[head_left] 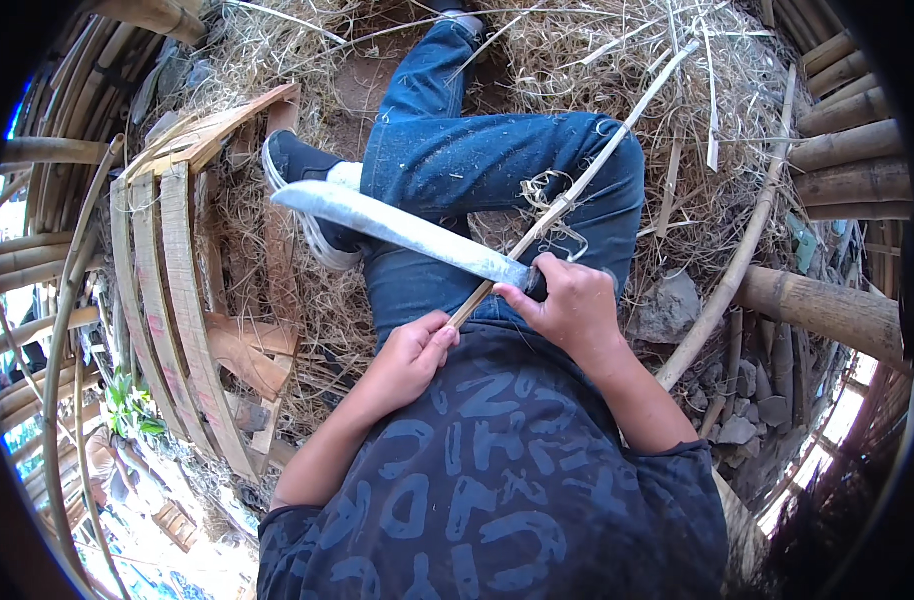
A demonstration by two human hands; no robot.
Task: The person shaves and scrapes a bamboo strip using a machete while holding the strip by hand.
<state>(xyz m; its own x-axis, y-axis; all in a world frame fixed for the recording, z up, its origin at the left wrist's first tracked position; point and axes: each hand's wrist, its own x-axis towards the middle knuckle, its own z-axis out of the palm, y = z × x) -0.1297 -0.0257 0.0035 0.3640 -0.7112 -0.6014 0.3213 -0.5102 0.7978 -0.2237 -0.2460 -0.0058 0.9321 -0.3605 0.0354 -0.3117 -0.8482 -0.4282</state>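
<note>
From far off, I see the left hand (419, 350) closed around the near end of a thin bamboo strip (617, 139) and the right hand (577, 305) gripping the handle of a machete (397, 229). The strip slants over the bent knee (622, 185), under the machete. Curly shavings (573, 243) hang by its middle, so I think some scraping is done. I can't tell how much is left.
</note>
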